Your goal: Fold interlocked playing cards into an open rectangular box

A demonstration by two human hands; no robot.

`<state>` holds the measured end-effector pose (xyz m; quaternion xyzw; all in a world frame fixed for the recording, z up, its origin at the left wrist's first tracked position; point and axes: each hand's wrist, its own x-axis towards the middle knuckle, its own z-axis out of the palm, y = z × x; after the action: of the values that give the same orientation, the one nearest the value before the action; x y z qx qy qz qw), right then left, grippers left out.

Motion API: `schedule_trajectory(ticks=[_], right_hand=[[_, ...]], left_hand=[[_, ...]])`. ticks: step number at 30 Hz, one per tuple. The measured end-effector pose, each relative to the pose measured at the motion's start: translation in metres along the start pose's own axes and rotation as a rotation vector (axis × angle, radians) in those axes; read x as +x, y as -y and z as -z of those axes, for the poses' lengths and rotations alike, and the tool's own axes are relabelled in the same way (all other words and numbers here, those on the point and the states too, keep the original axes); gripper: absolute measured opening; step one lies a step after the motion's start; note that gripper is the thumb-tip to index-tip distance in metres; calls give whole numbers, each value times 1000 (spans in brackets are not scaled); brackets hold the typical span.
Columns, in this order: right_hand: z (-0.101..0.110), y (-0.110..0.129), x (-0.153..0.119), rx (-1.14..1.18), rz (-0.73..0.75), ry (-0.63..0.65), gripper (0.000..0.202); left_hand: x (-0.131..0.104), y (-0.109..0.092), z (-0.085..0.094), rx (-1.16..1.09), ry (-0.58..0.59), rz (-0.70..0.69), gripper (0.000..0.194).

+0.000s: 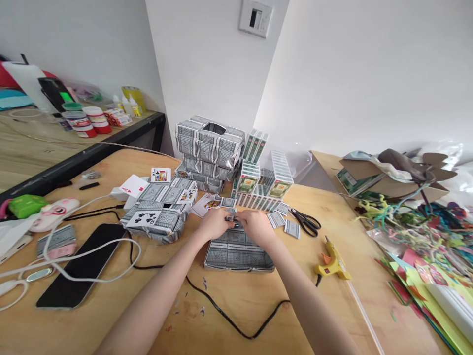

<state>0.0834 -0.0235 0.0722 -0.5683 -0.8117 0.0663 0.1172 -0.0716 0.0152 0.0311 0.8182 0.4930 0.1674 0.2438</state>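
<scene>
A shallow open tray (238,251) covered in grey patterned playing cards lies on the wooden table in front of me. Above its far edge, my left hand (216,224) and my right hand (255,226) meet with bent fingers. Between the fingertips is a small dark and shiny thing, too small to name, which both hands touch. Left of my hands sits a card-covered box (157,209) with loose face cards on top. Behind stands a taller card-covered structure (210,148), with card packs (279,180) to its right.
Black scissors (306,222) and a yellow glue gun (332,264) lie at the right. A black cable (236,328) curves across the near table. At the left are a black phone (81,268) and white cables. Craft papers (424,291) and a cardboard box (391,180) fill the far right.
</scene>
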Motion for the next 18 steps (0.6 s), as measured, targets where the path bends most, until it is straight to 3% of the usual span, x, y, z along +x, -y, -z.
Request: schedule_trajectory(ticks=[8,18], right_hand=[[0,-19,-9,372,-66,-182,21],[-12,-23,-10,424,-123,-237,20]], left_hand=[[1,3,-2,16,2,-11,20],[1,0,-2,53,-38,4,18]])
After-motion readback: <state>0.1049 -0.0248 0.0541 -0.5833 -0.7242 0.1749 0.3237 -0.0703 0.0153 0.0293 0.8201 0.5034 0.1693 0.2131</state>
